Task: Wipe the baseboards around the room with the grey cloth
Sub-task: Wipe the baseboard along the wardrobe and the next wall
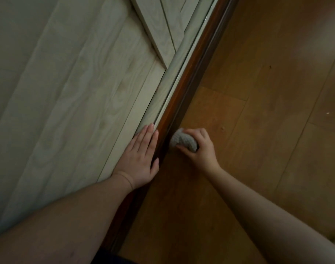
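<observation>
A dark brown baseboard (189, 77) runs diagonally from the top right to the bottom middle, between a pale wood-grain wall panel and the floor. My right hand (200, 147) is shut on a bunched grey cloth (183, 141), which presses against the lower face of the baseboard. My left hand (142, 157) lies flat with fingers together on the pale panel, its fingertips and thumb at the top edge of the baseboard. Both forearms reach in from the bottom of the view.
The pale wood-grain panel (73, 88) fills the left half, with a framed moulding (157, 29) at the top. An orange-brown plank floor (267, 121) spreads to the right, with a few small specks on it.
</observation>
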A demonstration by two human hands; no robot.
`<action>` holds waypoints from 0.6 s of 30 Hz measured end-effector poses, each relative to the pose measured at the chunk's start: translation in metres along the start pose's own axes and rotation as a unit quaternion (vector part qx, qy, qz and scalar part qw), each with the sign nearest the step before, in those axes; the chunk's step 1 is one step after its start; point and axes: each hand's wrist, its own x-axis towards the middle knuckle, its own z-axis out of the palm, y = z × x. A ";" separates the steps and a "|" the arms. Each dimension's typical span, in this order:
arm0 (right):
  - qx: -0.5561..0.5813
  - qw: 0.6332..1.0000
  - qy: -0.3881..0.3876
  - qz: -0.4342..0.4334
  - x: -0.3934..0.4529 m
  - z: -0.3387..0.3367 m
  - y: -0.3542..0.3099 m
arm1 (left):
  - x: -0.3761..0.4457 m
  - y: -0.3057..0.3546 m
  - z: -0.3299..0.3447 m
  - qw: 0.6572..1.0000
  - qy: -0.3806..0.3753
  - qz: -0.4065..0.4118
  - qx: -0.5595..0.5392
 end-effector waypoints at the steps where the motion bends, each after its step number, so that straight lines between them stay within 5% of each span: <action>1: 0.001 1.000 -0.001 -0.001 -0.009 0.007 0.003 | 0.000 0.001 0.000 1.000 0.001 0.001 -0.002; 18: -0.014 0.999 -0.038 -0.018 -0.005 0.034 0.006 | -0.003 -0.002 0.001 1.000 0.008 0.004 -0.020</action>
